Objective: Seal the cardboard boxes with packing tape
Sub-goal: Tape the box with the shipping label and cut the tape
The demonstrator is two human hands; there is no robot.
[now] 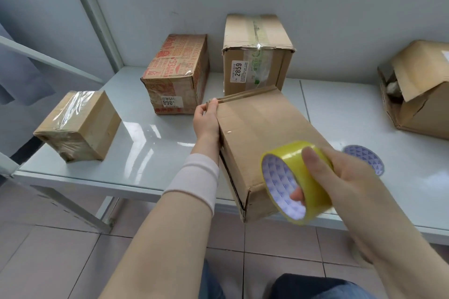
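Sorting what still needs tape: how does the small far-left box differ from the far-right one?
The far-left box is shut, clear tape running over its top; the far-right box gapes, a flap lifted, something pale inside. The far-left box looks smaller than the far-right box. Both are plain brown cardboard on the white table.

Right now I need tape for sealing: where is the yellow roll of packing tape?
Head view, lower right: the right hand grips the yellow roll of packing tape by the near corner of the plain brown cardboard box.
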